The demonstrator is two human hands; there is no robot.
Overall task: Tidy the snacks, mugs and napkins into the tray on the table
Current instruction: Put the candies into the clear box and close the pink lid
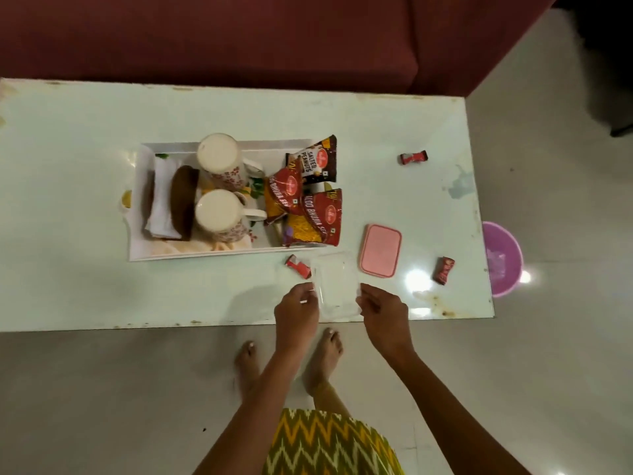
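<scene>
Left hand (296, 308) and right hand (382, 310) each pinched the clear rectangular plastic box (337, 286) (lidless), which could flex and slip short of the white rectangular tray (137, 241) beyond the left hand.

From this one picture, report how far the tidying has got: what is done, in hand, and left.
Done: two mugs, the napkins and three snack packets sit in the tray. In hand: the left hand and right hand hold the clear box at the table's front. Left: three red sweets and the pink lid lie on the table outside it.
</scene>
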